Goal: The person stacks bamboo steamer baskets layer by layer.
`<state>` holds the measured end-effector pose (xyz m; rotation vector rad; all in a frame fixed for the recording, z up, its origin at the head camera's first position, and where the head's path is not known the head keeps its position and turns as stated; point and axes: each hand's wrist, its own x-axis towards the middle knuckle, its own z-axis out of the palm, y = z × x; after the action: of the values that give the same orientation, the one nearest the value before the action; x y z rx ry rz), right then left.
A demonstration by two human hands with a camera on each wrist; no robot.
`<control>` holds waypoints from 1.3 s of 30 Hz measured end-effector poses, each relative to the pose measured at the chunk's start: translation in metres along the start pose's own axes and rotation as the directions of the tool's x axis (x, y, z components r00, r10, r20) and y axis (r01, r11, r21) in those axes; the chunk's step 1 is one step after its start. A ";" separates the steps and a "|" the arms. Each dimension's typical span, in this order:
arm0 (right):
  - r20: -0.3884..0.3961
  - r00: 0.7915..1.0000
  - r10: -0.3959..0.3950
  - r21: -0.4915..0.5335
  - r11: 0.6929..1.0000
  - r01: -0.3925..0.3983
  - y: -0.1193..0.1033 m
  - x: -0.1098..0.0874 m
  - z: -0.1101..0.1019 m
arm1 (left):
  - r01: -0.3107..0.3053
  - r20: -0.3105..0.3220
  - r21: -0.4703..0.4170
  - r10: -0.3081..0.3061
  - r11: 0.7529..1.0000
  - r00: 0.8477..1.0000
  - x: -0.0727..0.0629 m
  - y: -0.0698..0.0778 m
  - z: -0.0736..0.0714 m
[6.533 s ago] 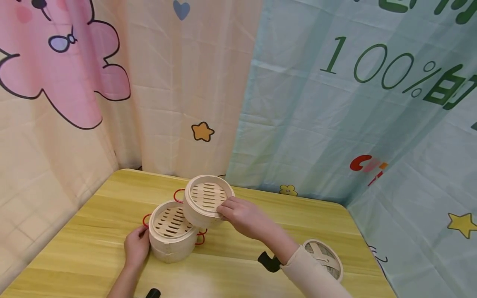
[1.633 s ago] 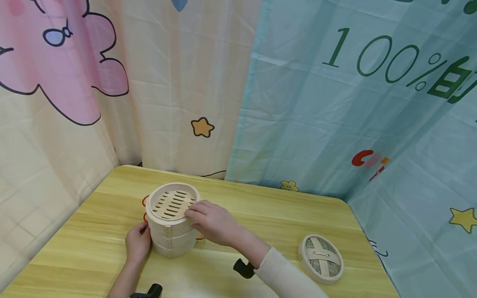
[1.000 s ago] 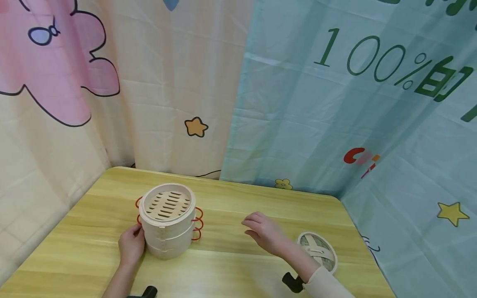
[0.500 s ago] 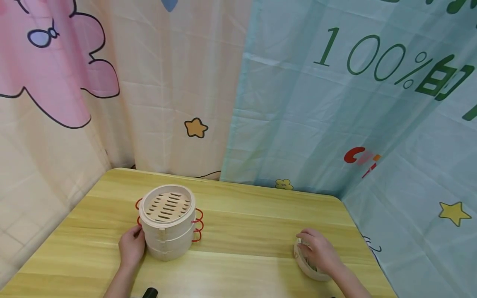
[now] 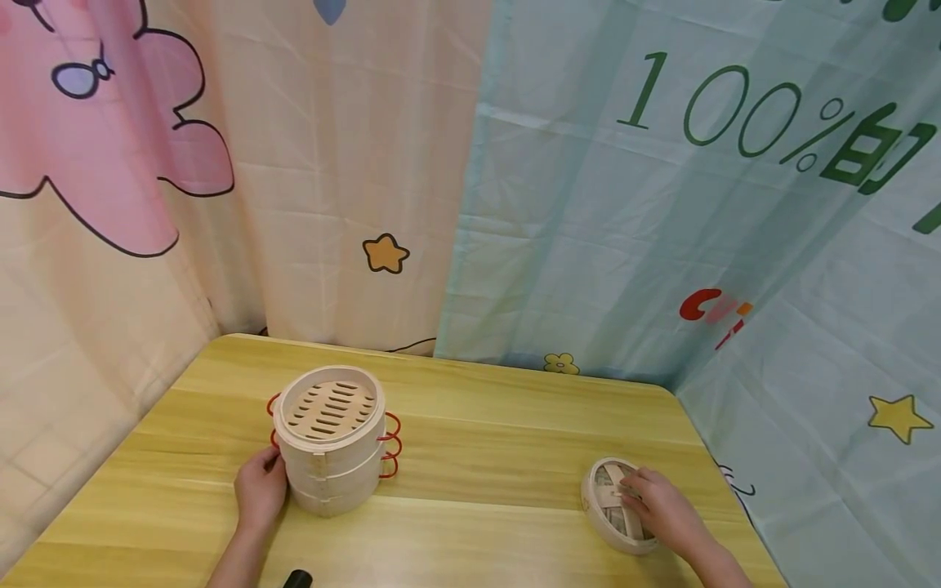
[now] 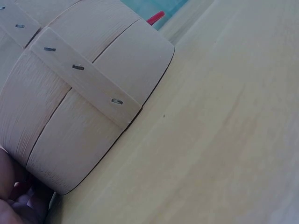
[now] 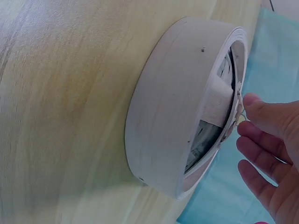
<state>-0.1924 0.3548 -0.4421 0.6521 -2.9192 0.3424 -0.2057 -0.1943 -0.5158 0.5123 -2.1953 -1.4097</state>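
Left hand (image 5: 260,494) is held with fingers (image 6: 5,175) bent, tips partly hidden. Right hand (image 5: 669,514) is held curved, thumb (image 7: 261,109) set near index finger (image 7: 261,138).

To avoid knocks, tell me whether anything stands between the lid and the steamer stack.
Nothing visible does: only tabletop shows between the lid and the steamer stack. The left hand is at the stack's far side.

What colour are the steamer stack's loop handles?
Red; the loop handles show best in the head view.
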 end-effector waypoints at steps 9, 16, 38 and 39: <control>-0.024 1.000 -0.012 0.029 1.000 0.012 0.006 -0.002 0.008 | 0.002 -0.003 -0.018 -0.002 1.000 1.000 0.000 -0.001 0.001; -0.098 0.995 -0.031 0.008 0.999 0.032 0.008 -0.005 0.012 | 0.000 0.004 -0.004 0.000 1.000 1.000 -0.001 -0.001 0.001; -0.335 0.890 -0.309 -0.115 0.951 0.287 -0.017 0.033 0.010 | 0.010 0.016 -0.012 -0.010 1.000 1.000 -0.001 0.001 -0.001; -0.340 0.886 -0.314 -0.110 0.949 0.294 -0.024 0.040 0.005 | 0.011 0.017 -0.020 -0.011 1.000 1.000 -0.001 0.001 -0.001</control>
<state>-0.2187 0.3161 -0.4357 0.9186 -2.4280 0.3031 -0.2049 -0.1937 -0.5145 0.5074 -2.1930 -1.4453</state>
